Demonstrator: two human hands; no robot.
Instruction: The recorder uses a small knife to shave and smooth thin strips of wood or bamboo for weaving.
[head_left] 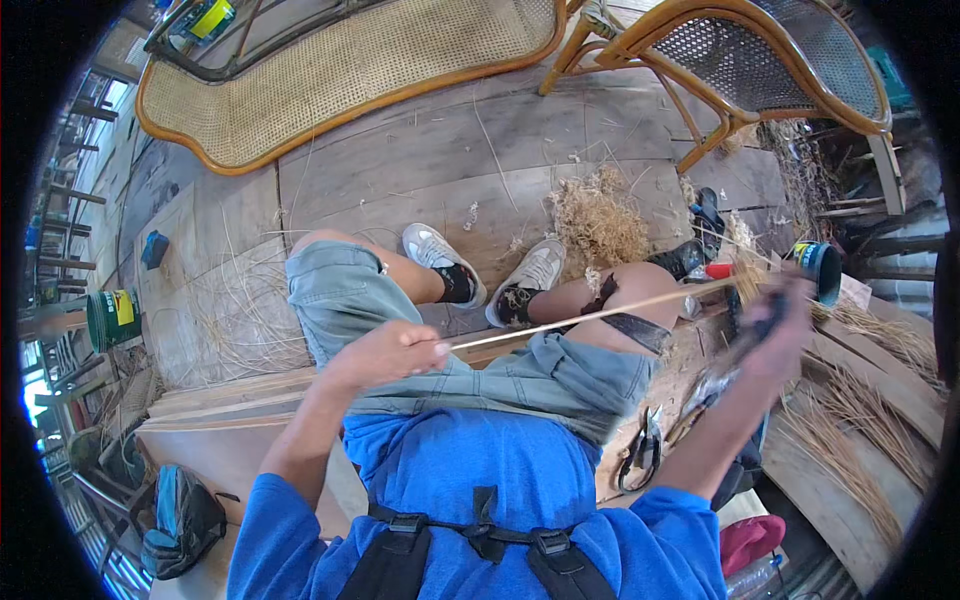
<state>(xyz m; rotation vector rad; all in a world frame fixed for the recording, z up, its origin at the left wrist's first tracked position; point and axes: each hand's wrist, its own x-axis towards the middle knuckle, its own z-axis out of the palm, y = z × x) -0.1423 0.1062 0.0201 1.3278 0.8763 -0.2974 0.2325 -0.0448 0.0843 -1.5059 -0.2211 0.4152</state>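
Note:
Between my hands a pale, thin cane strip (595,315) stretches above my thighs, rising toward the right. My left hand (390,355) is closed on its left end, thumb and fingers pinched together. Out to the right, my right hand (782,330) is smeared by motion near the strip's other end. It seems closed around something dark that I cannot make out. A bundle of frayed tan fibres (748,275) shows beside that hand. On the board by my right thigh lies a pair of dark-handled shears (642,452).
Curly shavings (600,215) are heaped beyond my right shoe. A woven cane bench (350,85) and a rattan chair (740,70) stand ahead. Green tubs (112,320) are at left and right. Cane strips (845,440) lie on planks at right; a bag (183,520) sits lower left.

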